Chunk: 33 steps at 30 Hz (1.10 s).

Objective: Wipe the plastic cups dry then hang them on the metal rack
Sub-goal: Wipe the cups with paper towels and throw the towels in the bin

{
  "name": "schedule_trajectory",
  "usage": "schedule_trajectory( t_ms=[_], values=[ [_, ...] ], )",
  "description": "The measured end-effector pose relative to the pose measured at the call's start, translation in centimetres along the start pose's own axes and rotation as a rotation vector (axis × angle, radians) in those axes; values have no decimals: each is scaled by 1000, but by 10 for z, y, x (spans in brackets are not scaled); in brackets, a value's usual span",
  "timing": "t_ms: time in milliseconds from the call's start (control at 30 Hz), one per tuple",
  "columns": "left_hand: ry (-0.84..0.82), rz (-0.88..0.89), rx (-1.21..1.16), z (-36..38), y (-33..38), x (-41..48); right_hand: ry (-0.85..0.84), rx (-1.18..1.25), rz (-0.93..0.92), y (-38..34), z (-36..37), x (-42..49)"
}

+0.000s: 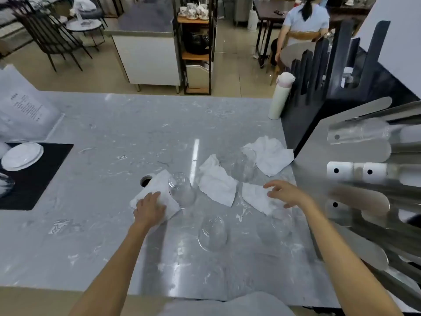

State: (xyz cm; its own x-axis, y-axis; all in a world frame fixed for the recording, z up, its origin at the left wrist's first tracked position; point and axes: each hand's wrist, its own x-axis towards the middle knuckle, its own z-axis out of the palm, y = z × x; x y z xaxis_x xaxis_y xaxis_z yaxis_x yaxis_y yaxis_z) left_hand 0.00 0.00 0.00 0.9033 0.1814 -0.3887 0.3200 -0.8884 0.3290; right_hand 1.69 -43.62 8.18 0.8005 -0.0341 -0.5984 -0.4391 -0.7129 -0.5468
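Now four clear plastic cups stand upside down and empty on the grey surface (pixel 91 224): one (pixel 181 190) by the left hand (pixel 149 209), one nearest (pixel 213 233), one near right (pixel 276 226), one farther (pixel 245 167) among white cloths. Left hand presses flat on a cloth (pixel 157 192); right hand (pixel 284 192) hovers, fingers spread, gripping nothing. The metal rack (pixel 355 151) at right holds a cup (pixel 357 131).

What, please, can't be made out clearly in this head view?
- Rack: blurred, cut off by the right edge; its cup is only a smear.
- Printed sheet: text too small.
- Cup at the far cloth: clear, outline faint.
- Left hand on a cloth: its palm hides any grip.
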Motion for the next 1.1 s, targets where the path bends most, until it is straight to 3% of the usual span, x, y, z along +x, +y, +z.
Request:
schedule_trajectory(
  t_ms=[167, 300, 367, 433, 500, 567, 633, 800, 867, 967, 1033, 1100],
  values=[
    [173, -63, 34, 12, -5, -3, -17, -317, 18, 19, 17, 18],
    [267, -87, 37, 16, -11, -1, 166, -221, -15, 26, 29, 24],
    [287, -122, -178, 12, -16, -2, 227, -191, -51, 29, 28, 25],
    [301, -156, -648, -2, -14, -11, 286, -14, -94, 27, 22, 23],
    [467, -199, -948, -26, -11, -22, 342, 244, -96, 23, 11, 17],
    [621, -227, -1087, -57, 0, -41, 406, 418, -118, 15, -5, 12],
    [661, -98, -1135, -92, 27, -68, 508, 480, -163, 6, -26, 13],
    [368, 278, -740, -117, 124, -81, 680, 377, -276, -28, -65, 63],
    [222, 275, -526, -93, 160, -61, 683, 264, -230, -43, -64, 97],
    [-59, 189, -241, -35, 201, -30, 506, -8, -148, -43, -48, 143],
    [-140, 166, -152, 0, 210, -14, 398, -166, -105, -30, -28, 159],
    [-160, 159, -113, 25, 209, 1, 412, -240, -106, -14, -7, 163]
  ],
)
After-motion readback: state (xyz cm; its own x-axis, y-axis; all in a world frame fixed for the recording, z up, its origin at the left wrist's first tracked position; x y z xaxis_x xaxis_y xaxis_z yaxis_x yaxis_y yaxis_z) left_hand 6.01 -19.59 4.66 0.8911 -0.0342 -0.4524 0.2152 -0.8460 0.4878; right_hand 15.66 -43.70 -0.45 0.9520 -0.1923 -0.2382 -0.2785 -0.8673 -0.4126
